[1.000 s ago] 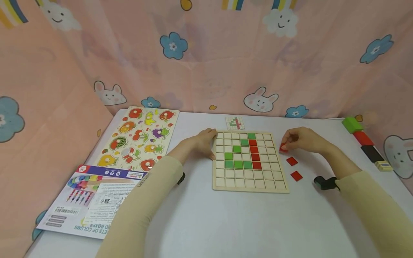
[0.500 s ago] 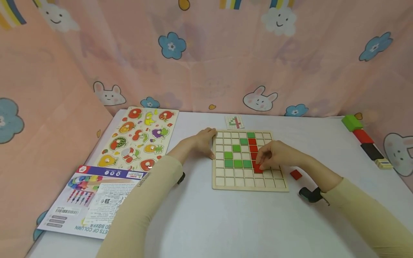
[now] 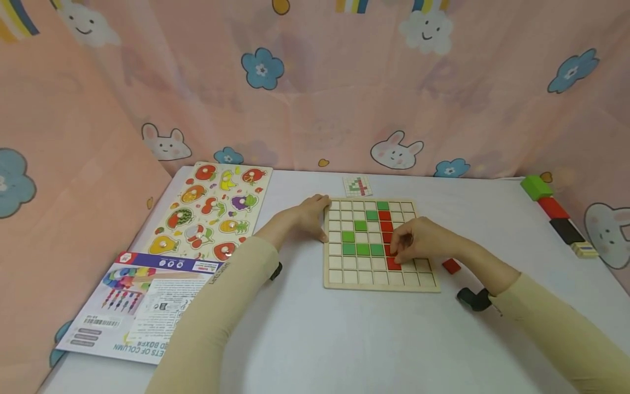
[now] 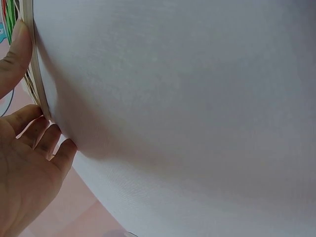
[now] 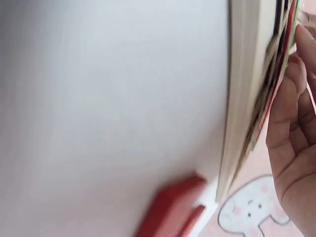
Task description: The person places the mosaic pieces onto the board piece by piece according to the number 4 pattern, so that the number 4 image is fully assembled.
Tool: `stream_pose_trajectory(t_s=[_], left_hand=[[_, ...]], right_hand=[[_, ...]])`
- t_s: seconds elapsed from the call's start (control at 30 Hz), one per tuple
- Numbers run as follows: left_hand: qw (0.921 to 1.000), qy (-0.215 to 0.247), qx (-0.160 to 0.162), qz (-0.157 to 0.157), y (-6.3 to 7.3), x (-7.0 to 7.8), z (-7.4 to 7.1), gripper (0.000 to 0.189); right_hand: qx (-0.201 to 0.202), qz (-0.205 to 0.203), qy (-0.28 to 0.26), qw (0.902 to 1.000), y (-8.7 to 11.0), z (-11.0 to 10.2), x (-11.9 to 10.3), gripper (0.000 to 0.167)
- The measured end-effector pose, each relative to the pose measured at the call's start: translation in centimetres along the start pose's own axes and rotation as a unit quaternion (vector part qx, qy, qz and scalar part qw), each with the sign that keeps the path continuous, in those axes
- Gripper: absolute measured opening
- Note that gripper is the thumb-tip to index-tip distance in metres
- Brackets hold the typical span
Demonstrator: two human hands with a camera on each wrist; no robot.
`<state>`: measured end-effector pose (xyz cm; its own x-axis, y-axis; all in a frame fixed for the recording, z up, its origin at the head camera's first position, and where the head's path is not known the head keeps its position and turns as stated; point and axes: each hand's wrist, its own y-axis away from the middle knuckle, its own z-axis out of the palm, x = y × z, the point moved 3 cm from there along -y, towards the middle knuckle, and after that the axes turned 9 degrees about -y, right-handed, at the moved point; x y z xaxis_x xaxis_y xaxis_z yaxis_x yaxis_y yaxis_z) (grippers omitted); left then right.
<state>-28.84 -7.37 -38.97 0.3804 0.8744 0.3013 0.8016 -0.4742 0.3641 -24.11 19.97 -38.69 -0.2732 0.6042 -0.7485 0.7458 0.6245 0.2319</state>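
A wooden grid board (image 3: 346,278) lies on the white table, its cells partly filled with green tiles (image 3: 362,249) and a column of red tiles (image 3: 386,225). My left hand (image 3: 309,217) rests at its upper left edge, thumb along the side and fingertips at the corner. With bent fingers and thumb, my right hand (image 3: 422,239) pinches at the lowest red tile (image 3: 394,264), which lies at the foot of the red column. Seen from the right wrist, the right fingers (image 5: 285,111) are curled close over the board's face.
One loose red tile (image 3: 451,266) lies right of the board. Behind the board is a small pattern card (image 3: 357,186). A fruit puzzle board (image 3: 233,189) and a printed box (image 3: 133,306) lie at left; coloured blocks (image 3: 553,208) line the right side.
My right hand has carried a red tile from the table's right side leftward onto the board, to the foot of the red column. Another loose red tile is no longer seen. The left hand stays put.
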Motion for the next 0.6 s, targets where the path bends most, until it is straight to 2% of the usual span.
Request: stream_pose_trajectory(t_s=[0.13, 0.27, 0.47, 0.6], left_hand=[[1.0, 0.002, -0.001, 0.002, 0.1, -0.1, -0.1, 0.103], [1.0, 0.001, -0.001, 0.003, 0.0, -0.2, -0.1, 0.104], [1.0, 0.0, -0.002, 0.006, 0.0, -0.2, 0.0, 0.103], [1.0, 0.001, -0.002, 0.005, 0.1, -0.1, -0.1, 0.103]], right_hand=[[0.034, 0.023, 0.01, 0.9991, 0.4, -1.7, 0.4, 0.011], [0.057, 0.053, 0.029, 0.9965, 1.2, -4.0, 1.9, 0.012], [0.037, 0.109, 0.029, 0.993, 2.7, -6.5, 5.4, 0.019], [0.012, 0.129, 0.008, 0.9916, 3.6, -7.3, 7.1, 0.026]])
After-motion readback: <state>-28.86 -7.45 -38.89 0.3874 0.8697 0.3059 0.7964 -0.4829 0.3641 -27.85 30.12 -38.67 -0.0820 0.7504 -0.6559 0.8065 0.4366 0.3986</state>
